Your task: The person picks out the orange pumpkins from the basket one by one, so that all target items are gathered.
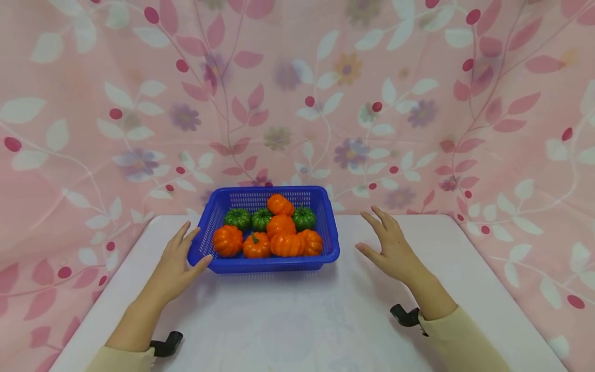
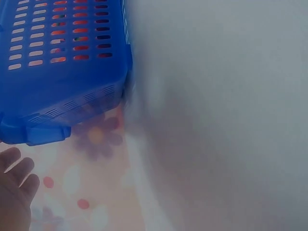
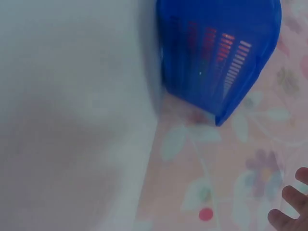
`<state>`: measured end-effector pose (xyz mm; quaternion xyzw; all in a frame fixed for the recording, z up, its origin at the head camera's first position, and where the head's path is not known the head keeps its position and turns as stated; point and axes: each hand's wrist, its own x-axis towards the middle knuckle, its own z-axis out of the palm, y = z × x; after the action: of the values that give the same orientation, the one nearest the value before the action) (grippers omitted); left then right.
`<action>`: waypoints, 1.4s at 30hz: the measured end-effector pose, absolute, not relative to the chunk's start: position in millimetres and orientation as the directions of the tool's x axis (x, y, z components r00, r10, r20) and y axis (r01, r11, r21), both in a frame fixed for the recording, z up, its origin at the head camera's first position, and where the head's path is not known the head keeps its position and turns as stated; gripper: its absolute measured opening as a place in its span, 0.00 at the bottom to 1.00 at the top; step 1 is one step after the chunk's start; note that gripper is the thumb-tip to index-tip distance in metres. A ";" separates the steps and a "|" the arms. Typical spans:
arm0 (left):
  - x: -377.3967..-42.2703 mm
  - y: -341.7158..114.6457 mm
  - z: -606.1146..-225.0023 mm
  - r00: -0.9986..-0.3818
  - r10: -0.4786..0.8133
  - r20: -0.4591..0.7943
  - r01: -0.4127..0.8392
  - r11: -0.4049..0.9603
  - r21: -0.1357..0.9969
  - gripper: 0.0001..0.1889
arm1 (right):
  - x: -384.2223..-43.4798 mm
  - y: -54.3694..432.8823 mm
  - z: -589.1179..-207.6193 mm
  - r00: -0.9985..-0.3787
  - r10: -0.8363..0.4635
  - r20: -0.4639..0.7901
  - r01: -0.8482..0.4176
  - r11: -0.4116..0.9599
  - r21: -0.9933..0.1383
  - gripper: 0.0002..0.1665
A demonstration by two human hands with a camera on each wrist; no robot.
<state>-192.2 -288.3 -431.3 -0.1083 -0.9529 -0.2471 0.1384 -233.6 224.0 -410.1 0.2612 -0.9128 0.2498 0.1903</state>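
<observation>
Basket [image 1: 267, 265] between outstretched hands [image 1: 174, 266] [image 1: 394, 250]

The blue basket [image 1: 279, 262] in front of you looks like moulded plastic — smooth along the rim, with a soft sheen, its walls pierced into a lattice. The orange pumpkins [image 1: 228, 241] look glossy, their smooth, ribbed skins catching small bright highlights. The green pumpkins [image 1: 238, 219] shine too, over a mottled surface; you cannot tell what either kind is made of. Your bench [image 1: 297, 320] has a smooth top with a faint, blurred gloss. The floral curtain [image 1: 260, 51] looks like printed cloth — matt, softly creased. Your sleeves [image 1: 465, 341] are matt cloth, and the black wrist mounts [image 1: 166, 344] look like hard plastic.
</observation>
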 end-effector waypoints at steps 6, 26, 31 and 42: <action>-196.1 -286.9 -434.3 -0.952 0.125 0.280 0.252 0.839 0.483 0.43 | -235.0 197.8 -405.3 -0.792 -0.394 0.467 -0.588 0.698 -0.408 0.44; -198.1 -286.3 -435.7 -0.954 0.102 0.281 0.235 0.839 0.491 0.44 | -253.4 112.1 -392.8 -0.760 -0.562 0.328 -0.638 0.546 -0.542 0.41; -199.7 -287.4 -433.6 -0.951 0.121 0.285 0.245 0.857 0.453 0.44 | -261.6 102.2 -388.8 -0.762 -0.610 0.216 -0.600 0.540 -0.590 0.42; -198.3 -285.3 -428.1 -0.967 0.122 0.222 0.212 0.870 0.445 0.46 | -266.3 86.0 -389.8 -0.684 -0.716 0.141 -0.621 0.470 -0.627 0.37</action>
<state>-198.3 -285.3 -428.1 -0.0869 -0.9624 -0.2397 0.0935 -266.3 86.0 -389.8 0.3912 -0.8545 0.3344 -0.0706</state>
